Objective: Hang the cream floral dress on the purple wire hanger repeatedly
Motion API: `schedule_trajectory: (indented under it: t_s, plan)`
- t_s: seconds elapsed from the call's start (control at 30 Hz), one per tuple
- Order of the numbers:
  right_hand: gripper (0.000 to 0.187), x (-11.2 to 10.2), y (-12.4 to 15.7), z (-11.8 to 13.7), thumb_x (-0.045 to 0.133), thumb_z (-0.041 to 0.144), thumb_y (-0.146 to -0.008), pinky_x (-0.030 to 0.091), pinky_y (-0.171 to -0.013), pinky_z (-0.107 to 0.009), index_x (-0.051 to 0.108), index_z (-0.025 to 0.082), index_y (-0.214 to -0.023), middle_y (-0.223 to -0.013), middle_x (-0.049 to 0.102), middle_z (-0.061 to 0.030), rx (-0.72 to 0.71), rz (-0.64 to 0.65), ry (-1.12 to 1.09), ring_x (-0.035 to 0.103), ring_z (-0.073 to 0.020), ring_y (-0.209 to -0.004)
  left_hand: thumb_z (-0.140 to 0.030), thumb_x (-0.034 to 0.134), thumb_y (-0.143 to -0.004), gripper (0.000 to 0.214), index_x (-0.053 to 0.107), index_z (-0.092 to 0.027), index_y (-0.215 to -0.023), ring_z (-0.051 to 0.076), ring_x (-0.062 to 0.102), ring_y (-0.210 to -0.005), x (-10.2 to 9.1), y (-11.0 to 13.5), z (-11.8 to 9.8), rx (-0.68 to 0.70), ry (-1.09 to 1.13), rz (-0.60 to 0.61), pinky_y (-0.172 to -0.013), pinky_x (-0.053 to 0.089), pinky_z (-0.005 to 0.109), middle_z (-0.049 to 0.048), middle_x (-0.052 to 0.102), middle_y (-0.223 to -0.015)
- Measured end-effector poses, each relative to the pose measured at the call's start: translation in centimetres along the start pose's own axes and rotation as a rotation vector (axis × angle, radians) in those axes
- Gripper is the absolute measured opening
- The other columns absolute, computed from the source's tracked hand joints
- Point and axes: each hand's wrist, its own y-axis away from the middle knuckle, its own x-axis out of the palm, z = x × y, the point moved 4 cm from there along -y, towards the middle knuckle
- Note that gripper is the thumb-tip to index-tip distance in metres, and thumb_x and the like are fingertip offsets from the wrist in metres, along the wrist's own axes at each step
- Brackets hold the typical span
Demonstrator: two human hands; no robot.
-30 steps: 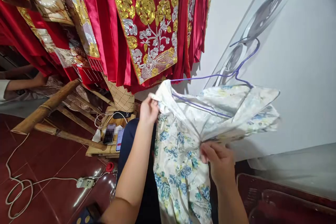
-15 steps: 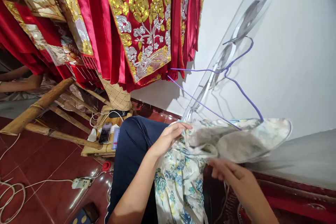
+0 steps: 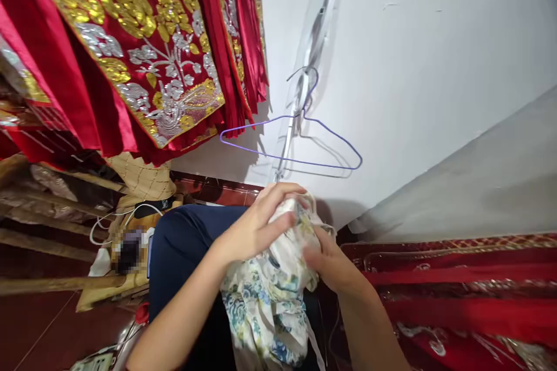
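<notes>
A crumpled white garment with blue and green flowers (image 3: 256, 295) lies over my lap, its upper part bunched between both hands. My left hand (image 3: 265, 226) is curled over the top of the bunch from the left, thumb lying across the fabric. Opposite it, my right hand (image 3: 333, 258) grips the bunch from the right side, slightly blurred, with some fingers hidden by cloth. Just above my hands, a purple wire hanger (image 3: 300, 160) hangs by the wall with no garment on it.
Red costumes with gold and silver sequins (image 3: 169, 64) hang at upper left. A bamboo stool (image 3: 100, 295) holding a cable and small items stands by my knee (image 3: 187, 237). Wrapped red fabrics (image 3: 470, 278) lie at right, beside the white wall (image 3: 426, 69).
The flowered garment has come off the purple hanger and is now bunched in my hands. My right hand has moved in towards my left. The view has shifted right.
</notes>
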Motion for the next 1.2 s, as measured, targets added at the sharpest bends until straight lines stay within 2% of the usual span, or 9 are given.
schedule_trajectory:
  t_s: [0.1, 0.17, 0.37, 0.53, 0.7, 0.8, 0.9, 1.07, 1.2]
  plan:
    - [0.024, -1.9, -0.6, 2.7, 0.078, 0.028, -0.07, 0.05, -0.056, -0.026, 0.07, 0.018, -0.09, -0.077, 0.067, -0.0017, -0.031, 0.022, 0.039, 0.062, -0.017, -0.065, -0.057, 0.045, -0.099, 0.047, 0.063, -0.018, -0.119, 0.023, 0.064, -0.092, -0.2, 0.9, 3.1, -0.142, -0.047, 0.244, -0.083, 0.047, 0.031, 0.007, 0.07, -0.105]
    - [0.006, -4.4, -1.7, 4.4, 0.07, 0.017, -0.067, 0.041, -0.049, -0.022, 0.066, 0.017, -0.071, -0.065, 0.059, 0.0016, -0.15, -0.177, 0.164, 0.053, -0.0127, -0.056, -0.057, 0.052, -0.095, 0.044, 0.067, -0.016, -0.096, 0.017, 0.057, -0.071, -1.2, 2.0, 5.0, -0.252, -0.216, 0.304, -0.067, 0.042, 0.026, 0.0012, 0.065, -0.079]
    - [0.033, -10.4, -9.9, 2.6, 0.066, 0.037, -0.075, 0.048, -0.058, -0.026, 0.059, 0.022, -0.103, -0.076, 0.062, 0.0006, -0.33, -0.629, -0.089, 0.058, -0.0159, -0.064, -0.057, 0.056, -0.093, 0.049, 0.055, -0.015, -0.067, 0.011, 0.042, -0.06, -7.2, 3.9, 5.2, -0.371, -0.525, 0.282, -0.058, 0.03, 0.024, -0.0025, 0.047, -0.064]
    - [0.04, -10.2, -14.7, -2.9, 0.068, 0.046, -0.077, 0.046, -0.063, -0.026, 0.067, 0.019, -0.107, -0.085, 0.067, -0.0015, -0.206, -0.412, 0.324, 0.056, -0.0147, -0.068, -0.065, 0.053, -0.089, 0.057, 0.05, -0.016, -0.061, 0.01, 0.032, -0.054, -9.2, 6.4, 4.1, -0.586, -0.451, 0.453, -0.049, 0.023, 0.025, -0.0038, 0.037, -0.058]
    - [0.032, -10.1, -10.6, -4.9, 0.055, 0.042, -0.089, 0.02, -0.046, -0.024, 0.067, 0.02, -0.109, -0.047, 0.029, 0.0115, -0.134, -0.343, 0.423, 0.022, -0.0102, -0.044, -0.068, 0.051, -0.088, 0.054, 0.074, -0.018, -0.087, 0.024, 0.062, -0.069, -11.9, 8.7, 4.5, -0.742, -0.817, 0.369, -0.061, 0.039, 0.029, 0.0081, 0.072, -0.08]
    - [0.033, -10.1, -7.3, -3.7, 0.057, 0.043, -0.091, 0.023, -0.05, -0.024, 0.064, 0.022, -0.115, -0.049, 0.026, 0.0115, -0.168, -0.315, 0.603, 0.024, -0.0109, -0.046, -0.06, 0.051, -0.092, 0.05, 0.075, -0.02, -0.111, 0.033, 0.066, -0.099, -13.9, 7.2, 3.7, -0.657, -1.012, 0.313, -0.087, 0.044, 0.039, 0.0138, 0.075, -0.11]
    - [0.054, -10.1, -5.1, -2.6, 0.068, 0.048, -0.084, 0.032, -0.052, -0.024, 0.055, 0.025, -0.131, -0.053, 0.044, 0.0095, -0.151, -0.238, 0.774, 0.043, -0.014, -0.049, -0.056, 0.054, -0.091, 0.043, 0.075, -0.019, -0.097, 0.033, 0.063, -0.102, -15.3, 3.6, 1.2, -0.456, -1.136, 0.165, -0.093, 0.042, 0.041, 0.0118, 0.074, -0.102]
    - [0.046, -10.2, -3.9, -1.8, 0.064, 0.047, -0.088, 0.044, -0.057, -0.027, 0.058, 0.029, -0.129, -0.076, 0.071, 0.0009, -0.16, -0.247, 0.903, 0.064, -0.0202, -0.064, -0.045, 0.057, -0.092, 0.032, 0.065, -0.018, -0.079, 0.021, 0.061, -0.085, -14.3, -2.8, -2.6, -0.124, -0.913, -0.018, -0.081, 0.044, 0.031, 0.0041, 0.068, -0.086]
    - [0.03, -9.4, -4.0, -1.1, 0.058, 0.041, -0.094, 0.046, -0.057, -0.027, 0.067, 0.027, -0.118, -0.088, 0.075, -0.0015, -0.251, -0.229, 0.811, 0.065, -0.0182, -0.065, -0.027, 0.059, -0.088, 0.024, 0.063, -0.018, -0.11, 0.019, 0.063, -0.092, -12.6, -6.2, -1.3, -0.004, -0.699, -0.07, -0.083, 0.044, 0.028, 0.0055, 0.069, -0.104]
